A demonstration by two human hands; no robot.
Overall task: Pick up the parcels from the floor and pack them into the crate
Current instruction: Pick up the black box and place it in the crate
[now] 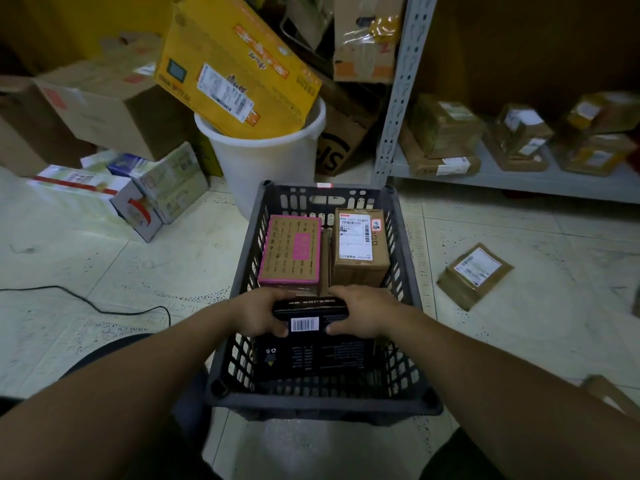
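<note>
Parcels fill much of the dark plastic crate point(403, 258) already: a pink-edged box point(291, 251) and a labelled brown carton point(358, 244) sit side by side at the far end. At the near end, the left hand point(258, 311) and right hand point(360, 311) grasp a black barcoded box point(311, 318) between them, inside the crate walls. One brown padded parcel point(474, 273) lies on the tiled floor point(519, 341) to the right, not yet packed.
</note>
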